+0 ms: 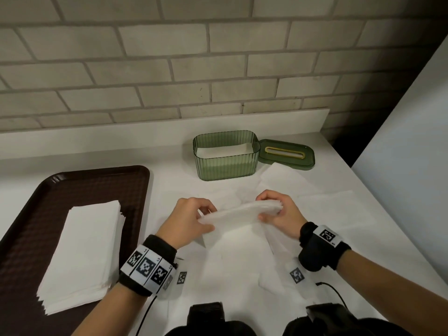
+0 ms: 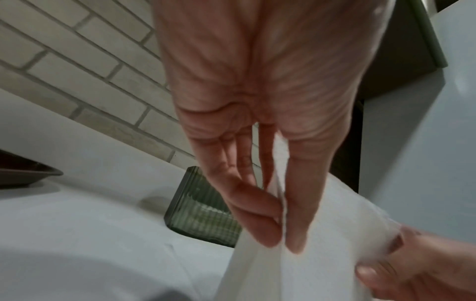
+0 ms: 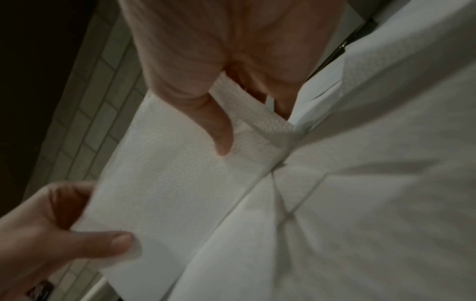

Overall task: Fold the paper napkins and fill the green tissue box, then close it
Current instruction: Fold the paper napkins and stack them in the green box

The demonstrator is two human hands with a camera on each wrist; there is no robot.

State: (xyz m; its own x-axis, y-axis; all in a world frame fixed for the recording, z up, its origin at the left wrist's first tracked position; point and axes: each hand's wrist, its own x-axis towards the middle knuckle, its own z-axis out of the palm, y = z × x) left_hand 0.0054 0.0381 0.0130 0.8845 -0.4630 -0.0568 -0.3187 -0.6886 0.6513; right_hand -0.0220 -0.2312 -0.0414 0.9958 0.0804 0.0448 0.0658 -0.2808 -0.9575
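A white counter [image 1: 351,238] runs up to a low white upstand, and behind it stands a wall of pale bricks [image 1: 169,69] with grey joints. A pale panel [image 1: 412,141] closes the right side, with a dark gap beside it. On the counter's left lies a dark brown tray [image 1: 29,226] bearing 1 stack of folded napkins [image 1: 84,251]. Toward the back stands the green tissue box [image 1: 226,166], open, with white paper lying low inside it. Its green lid [image 1: 287,155], with a gold-rimmed slot, lies just beside the box on its right. Loose unfolded napkins [image 1: 334,209] are spread over the counter in front of the box. Above them both hands hold 1 napkin [image 1: 242,212] off the surface: the left hand [image 1: 191,220] pinches its left end between thumb and fingers, and the right hand [image 1: 278,210] grips its right end the same way. The 2 hands are apart, the paper spanning between them.
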